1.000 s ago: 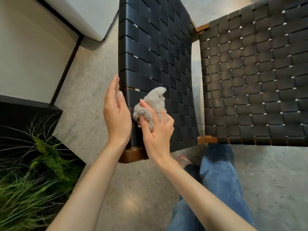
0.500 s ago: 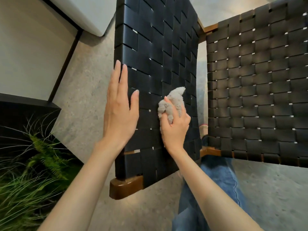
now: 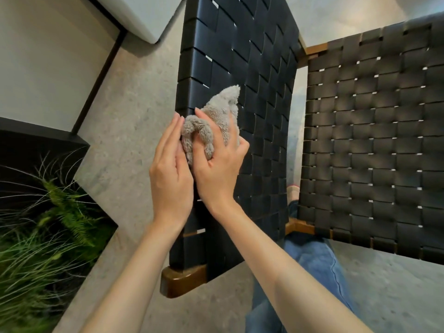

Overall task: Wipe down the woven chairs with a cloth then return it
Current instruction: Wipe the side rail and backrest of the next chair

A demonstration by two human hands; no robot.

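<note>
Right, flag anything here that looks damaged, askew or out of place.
Nothing stands out. The black weave under the cloth looks intact, as does the woven panel on the right. The right hand grips the bunched cloth against the weave; the left hand lies straight beside it.

Straight ahead of the left hand and right hand: woven chair back, no way through. Between the hands: bunched cloth, no free gap. Left of the hands: open strip of floor, free to pass. Further left and lower: dark planter with ferns, closing that side. Right, beyond the chair back: only a narrow gap, then a second woven chair. Below the hands: wooden frame corner and leg in jeans.
</note>
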